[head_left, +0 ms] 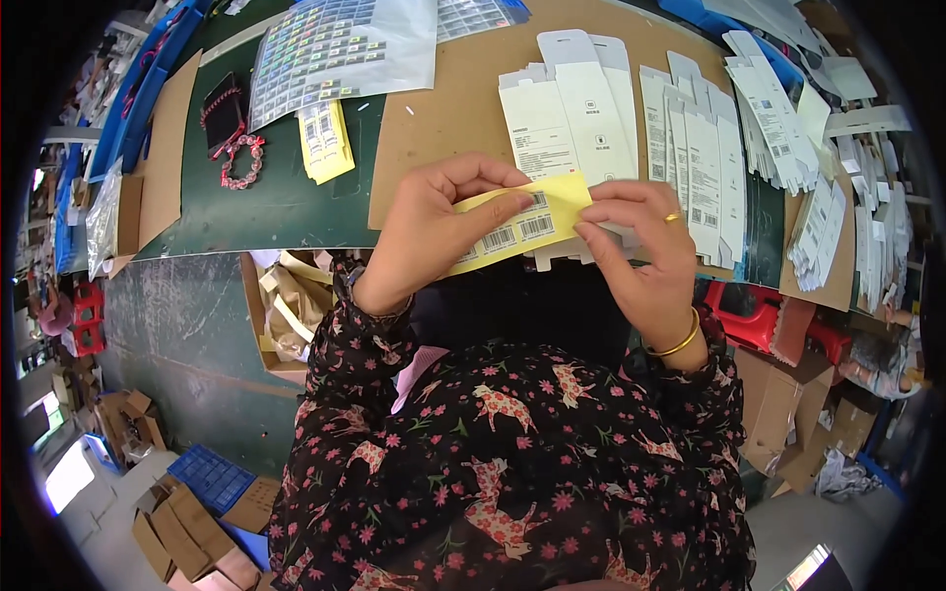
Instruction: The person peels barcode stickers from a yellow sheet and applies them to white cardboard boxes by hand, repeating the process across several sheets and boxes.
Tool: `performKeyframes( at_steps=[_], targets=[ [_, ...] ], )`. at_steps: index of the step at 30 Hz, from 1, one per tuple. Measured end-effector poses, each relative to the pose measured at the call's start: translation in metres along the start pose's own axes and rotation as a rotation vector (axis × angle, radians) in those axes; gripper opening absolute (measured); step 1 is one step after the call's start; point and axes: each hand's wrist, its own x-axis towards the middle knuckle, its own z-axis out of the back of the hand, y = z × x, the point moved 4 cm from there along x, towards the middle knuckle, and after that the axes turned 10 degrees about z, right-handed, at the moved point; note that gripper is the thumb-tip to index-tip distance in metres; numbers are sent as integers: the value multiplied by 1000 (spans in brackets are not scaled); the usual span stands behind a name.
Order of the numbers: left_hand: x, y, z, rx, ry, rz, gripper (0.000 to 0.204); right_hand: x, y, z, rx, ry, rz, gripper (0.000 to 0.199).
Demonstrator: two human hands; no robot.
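green work table [286, 207] fills the upper half, running from 10 to 2 o'clock, edges bent by the lens. brown cardboard sheet [463, 108] lies on it at 12 o'clock, under most of the paper goods. big clear sheet of small sticker labels [340, 49] at 11 o'clock, partly over the cardboard's left edge. flat white carton blanks [581, 113] fanned out at 12 to 1 o'clock on the cardboard, more white carton stacks [778, 118] at 2 o'clock, overlapping each other toward the right rim. open cardboard box of paper scraps [291, 310] at 9 o'clock from centre, below the table edge, just beside the left sleeve. red plastic stool [754, 320] at 3 o'clock, past the right wrist. blue crate [212, 478] on the floor at 7 o'clock with brown boxes near it.

left hand [424, 231] at centre, just left of 12 o'clock, fingers curled, thumb on top pinching the left part of the yellow label strip [532, 222]. right hand [641, 246] at 1 o'clock of centre, thumb and forefinger pinching the strip's right end, gold ring and gold bangle on it. strip held in the air between both hands, above the table's near edge, tilted up to the right, barcode stickers on its face.

small yellow label pad [325, 143] on the green table at 11 o'clock, well apart from the hands. red bead bracelet [243, 163] just left of it, touching a dark pouch [223, 110].
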Motion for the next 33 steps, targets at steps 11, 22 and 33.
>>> performKeyframes(
  at_steps=[11,22,33],
  targets=[
    [-4,-6,-9,-33,10,-34,31,6,5,-12,-129,55,100,24],
    [4,8,-10,-75,-18,-34,33,5,6,-12,-65,64,129,21],
    [0,18,-5,584,-166,-17,48,-11,-71,8,444,-152,-395,13]
  ],
)
